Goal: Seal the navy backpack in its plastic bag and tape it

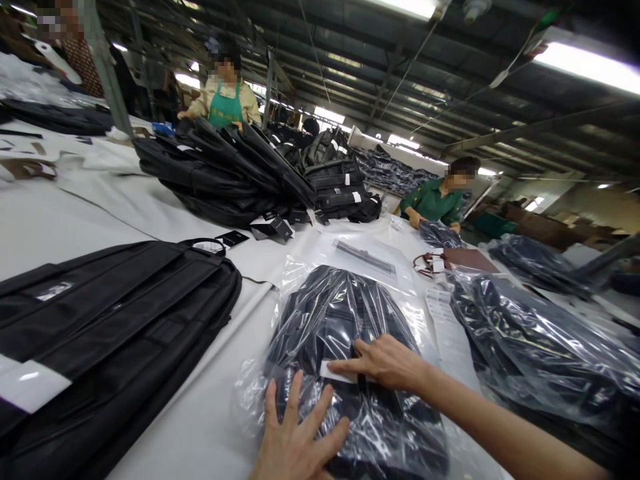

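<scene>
A black backpack in a clear plastic bag (320,307) lies on the white table in front of me. My left hand (300,437) rests on the bag's lower left part, palm down with its fingers spread. My right hand (387,363) reaches in from the right, its index finger stretched out against a white label (345,378) on the backpack's front. The other fingers of that hand are partly curled, with nothing visible in them. Whether the label is under or over the plastic I cannot tell.
An unwrapped black backpack (165,313) lies to the left. Black bags with tags form a pile (225,173) further back. Plastic-wrapped bags (540,347) and a brown bag (467,260) are to the right. Two co-workers, in a green apron (225,107) and a green shirt (435,200), stand beyond.
</scene>
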`<state>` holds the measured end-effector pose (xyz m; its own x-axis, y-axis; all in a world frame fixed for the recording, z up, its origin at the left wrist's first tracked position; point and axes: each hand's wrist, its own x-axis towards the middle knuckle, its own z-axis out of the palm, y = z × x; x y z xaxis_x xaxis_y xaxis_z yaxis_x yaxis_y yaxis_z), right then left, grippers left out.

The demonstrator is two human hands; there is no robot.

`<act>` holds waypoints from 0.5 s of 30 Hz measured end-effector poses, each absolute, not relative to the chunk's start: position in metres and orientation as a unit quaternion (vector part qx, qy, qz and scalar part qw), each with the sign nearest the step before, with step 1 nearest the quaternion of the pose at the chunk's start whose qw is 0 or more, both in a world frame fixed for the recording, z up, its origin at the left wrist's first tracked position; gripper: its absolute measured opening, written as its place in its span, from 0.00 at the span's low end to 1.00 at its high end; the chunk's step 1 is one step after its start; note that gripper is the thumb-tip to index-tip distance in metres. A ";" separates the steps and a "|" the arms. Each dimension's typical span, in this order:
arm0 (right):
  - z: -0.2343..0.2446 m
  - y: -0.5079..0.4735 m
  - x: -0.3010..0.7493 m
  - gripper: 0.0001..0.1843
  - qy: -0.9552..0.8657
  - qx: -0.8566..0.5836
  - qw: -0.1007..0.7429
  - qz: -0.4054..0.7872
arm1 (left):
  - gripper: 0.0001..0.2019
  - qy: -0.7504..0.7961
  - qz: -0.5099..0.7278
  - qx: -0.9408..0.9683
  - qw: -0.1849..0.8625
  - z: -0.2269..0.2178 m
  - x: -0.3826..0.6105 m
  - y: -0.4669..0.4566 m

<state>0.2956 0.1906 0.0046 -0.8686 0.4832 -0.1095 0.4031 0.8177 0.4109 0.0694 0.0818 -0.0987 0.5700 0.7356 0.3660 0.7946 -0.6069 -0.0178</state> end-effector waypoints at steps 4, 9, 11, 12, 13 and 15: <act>0.012 0.213 0.301 0.38 0.943 0.149 0.089 0.284 | 0.36 -0.459 -0.173 -0.864 0.108 -0.096 0.077 0.080; 0.014 0.238 0.297 0.40 0.946 0.055 0.077 0.309 | 0.35 -0.477 -0.168 -0.853 0.125 -0.083 0.084 0.077; 0.017 0.252 0.293 0.38 0.953 0.017 0.084 0.292 | 0.32 -0.477 -0.161 -0.853 0.134 -0.079 0.085 0.077; 0.020 0.261 0.291 0.36 0.955 0.009 0.084 0.283 | 0.29 -0.478 -0.158 -0.853 0.138 -0.078 0.085 0.077; 0.026 0.272 0.290 0.35 0.958 0.015 0.081 0.276 | 0.26 -0.478 -0.155 -0.853 0.141 -0.078 0.085 0.077; 0.044 0.293 0.289 0.32 0.958 0.055 0.076 0.272 | 0.23 -0.478 -0.152 -0.853 0.146 -0.079 0.084 0.077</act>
<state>0.2892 0.2927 0.0436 -0.9824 0.1466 -0.1158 0.0638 0.8458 0.5296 0.0841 0.0767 -0.0795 0.4966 0.7711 0.3986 0.8596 -0.5004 -0.1030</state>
